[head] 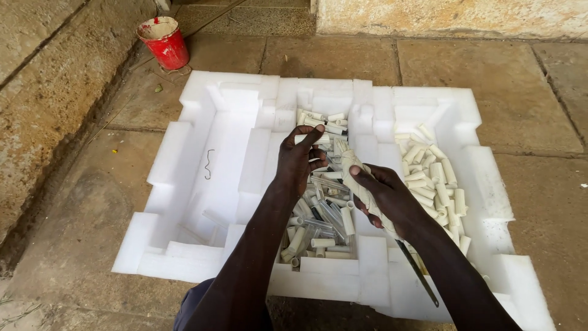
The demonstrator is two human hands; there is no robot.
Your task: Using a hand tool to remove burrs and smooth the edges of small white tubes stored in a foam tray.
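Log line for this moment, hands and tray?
left hand: holds white tube piece | right hand: grips cloth-wrapped blade handle | foam tray: tube pieces in middle and right compartments

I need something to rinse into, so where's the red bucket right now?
In the head view the red bucket stands on the stone floor at the upper left, beside the rough wall and just beyond the far left corner of the white foam tray.
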